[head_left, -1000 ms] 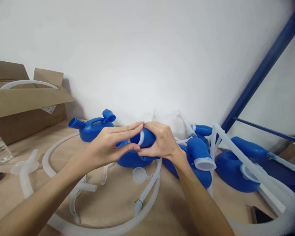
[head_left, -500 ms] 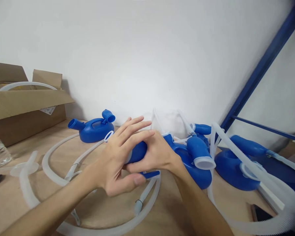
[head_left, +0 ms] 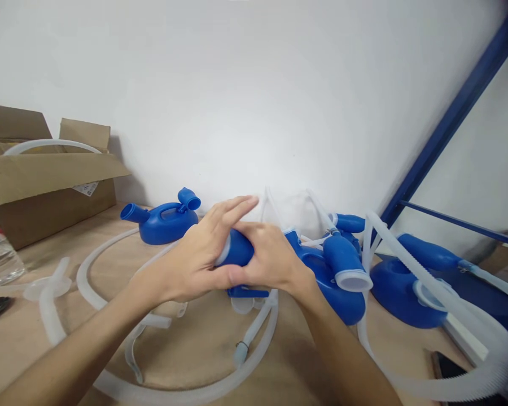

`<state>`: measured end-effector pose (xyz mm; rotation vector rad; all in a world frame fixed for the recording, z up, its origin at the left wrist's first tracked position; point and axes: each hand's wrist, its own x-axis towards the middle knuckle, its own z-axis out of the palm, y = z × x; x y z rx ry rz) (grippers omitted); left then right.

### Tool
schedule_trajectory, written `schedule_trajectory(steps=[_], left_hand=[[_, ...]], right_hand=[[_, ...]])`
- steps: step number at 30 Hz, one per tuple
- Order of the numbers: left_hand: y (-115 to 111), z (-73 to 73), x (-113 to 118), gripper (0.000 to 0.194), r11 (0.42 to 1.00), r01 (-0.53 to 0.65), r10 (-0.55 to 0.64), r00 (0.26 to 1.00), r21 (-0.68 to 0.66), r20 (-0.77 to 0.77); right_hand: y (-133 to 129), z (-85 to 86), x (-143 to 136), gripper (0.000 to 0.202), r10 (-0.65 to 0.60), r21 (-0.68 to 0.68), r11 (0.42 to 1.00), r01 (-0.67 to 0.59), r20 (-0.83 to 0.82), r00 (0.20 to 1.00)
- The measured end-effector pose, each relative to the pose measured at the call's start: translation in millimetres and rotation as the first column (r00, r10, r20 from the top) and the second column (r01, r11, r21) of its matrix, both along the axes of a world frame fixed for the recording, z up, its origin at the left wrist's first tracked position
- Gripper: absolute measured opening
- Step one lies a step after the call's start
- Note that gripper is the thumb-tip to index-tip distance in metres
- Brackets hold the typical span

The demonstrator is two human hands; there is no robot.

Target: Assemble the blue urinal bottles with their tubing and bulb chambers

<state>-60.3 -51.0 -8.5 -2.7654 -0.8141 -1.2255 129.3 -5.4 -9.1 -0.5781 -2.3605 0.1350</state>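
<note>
Between my two hands is a blue plastic urinal spout [head_left: 237,248] with a white rim on its left side. My right hand [head_left: 275,254] is wrapped round its blue body. Pressed against the rim side is my left hand [head_left: 195,256], its fingers arched over the top and its thumb meeting the right thumb below. The palms and fingers hide much of the spout. Just under the hands shows a flat blue strip [head_left: 254,292], with a translucent white cup-like part [head_left: 242,304] behind it; I cannot tell whether they join the spout.
Blue urinal bottles stand at the back left [head_left: 167,223] and right [head_left: 334,287], with another [head_left: 406,293] farther right. White hoses [head_left: 195,392] loop over the table. A cardboard box [head_left: 59,208], a clear water container [head_left: 0,256] and a phone [head_left: 449,365] lie around. A blue metal frame [head_left: 452,118] rises at right.
My left hand has turned, its spread fingers closing over the spout and its thumb rising to the right thumb. The blue strip has tilted to level and shifted slightly left.
</note>
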Motion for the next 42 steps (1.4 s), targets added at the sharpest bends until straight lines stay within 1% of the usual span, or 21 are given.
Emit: schedule_trajectory(steps=[2,4,6,9,11,13,15,18,21,22,24,26,27,28,29,31,33,36,38,39,42], left_hand=[[2,-2.5,-4,0.085,0.995,-0.017,0.022,0.999,-0.099,0.047],[5,-5.5,-7,0.085,0.985,0.003,0.015,0.995,-0.174,0.099],[7,-8.8,-9,0.082,0.977,0.044,-0.011,0.987,-0.206,0.158],[11,-13.4,-9,0.082,0.977,0.071,-0.030,0.979,-0.199,0.200],[14,-14.8,-7,0.089,0.980,0.034,0.000,0.985,-0.197,0.174],[16,-13.6,-7,0.098,0.980,-0.039,0.062,0.992,-0.194,0.112],[18,-9.5,-9,0.100,0.968,-0.144,0.151,0.988,-0.207,0.018],[19,0.3,-17,0.086,0.929,-0.289,0.274,0.957,-0.232,-0.098],[18,10.8,-28,0.072,0.925,-0.335,0.321,0.941,-0.178,-0.104],[18,13.6,-31,0.070,0.928,-0.345,0.334,0.938,-0.144,-0.095],[17,17.2,-36,0.071,0.917,-0.388,0.380,0.921,-0.092,-0.091],[17,17.0,-37,0.074,0.890,-0.452,0.442,0.888,-0.064,-0.123],[18,15.2,-36,0.075,0.873,-0.485,0.473,0.867,-0.049,-0.154],[19,12.3,-33,0.074,0.857,-0.515,0.501,0.843,-0.030,-0.195],[21,8.4,-30,0.073,0.839,-0.544,0.527,0.815,-0.006,-0.241],[26,-1.8,-21,0.068,0.797,-0.603,0.584,0.745,0.049,-0.322],[31,-14.4,-9,0.064,0.745,-0.661,0.639,0.672,0.084,-0.375],[39,-34.8,6,0.063,0.687,-0.717,0.697,0.604,0.119,-0.386],[46,-45.7,12,0.065,0.677,-0.724,0.712,0.601,0.130,-0.362],[50,-49.0,13,0.067,0.686,-0.718,0.706,0.618,0.118,-0.344],[58,-46.3,5,0.076,0.752,-0.659,0.621,0.723,-0.033,-0.302]], right_hand=[[0,-2.8,-3,0.056,-0.101,0.136,0.986,0.100,0.002,0.995],[0,-5.3,-5,0.063,-0.167,0.272,0.948,0.165,-0.016,0.986],[-2,-6.7,-7,0.065,-0.200,0.379,0.903,0.202,-0.045,0.979],[-3,-7.0,-5,0.058,-0.241,0.455,0.859,0.235,-0.045,0.969],[1,-7.4,-3,0.053,-0.260,0.465,0.856,0.228,0.005,0.965],[9,-9.0,-1,0.049,-0.264,0.455,0.865,0.212,0.053,0.963],[18,-11.4,-1,0.050,-0.259,0.434,0.876,0.208,0.060,0.964],[28,-14.5,-3,0.054,-0.240,0.385,0.897,0.216,0.015,0.971],[34,-17.3,-4,0.058,-0.162,0.282,0.946,0.160,-0.014,0.987],[37,-19.1,-4,0.066,-0.134,0.237,0.962,0.136,-0.022,0.991],[48,-25.1,0,0.092,-0.119,0.133,0.983,0.123,-0.037,0.992],[63,-34.7,7,0.115,-0.163,0.013,0.987,0.162,0.002,0.987],[72,-40.3,11,0.118,-0.195,-0.048,0.979,0.197,0.055,0.979],[80,-46.1,15,0.114,-0.215,-0.098,0.968,0.229,0.137,0.967],[88,-51.5,18,0.102,-0.227,-0.128,0.957,0.261,0.232,0.946],[100,-60.2,22,0.069,-0.234,-0.125,0.945,0.303,0.389,0.891],[105,-65.2,24,0.045,-0.242,-0.091,0.945,0.314,0.452,0.859],[107,-67.0,23,0.040,-0.250,-0.070,0.948,0.311,0.441,0.862],[107,-66.4,23,0.040,-0.246,-0.069,0.950,0.305,0.435,0.866],[107,-65.9,24,0.039,-0.243,-0.069,0.951,0.301,0.434,0.867],[106,-64.1,25,0.041,-0.231,-0.074,0.954,0.291,0.438,0.869]])
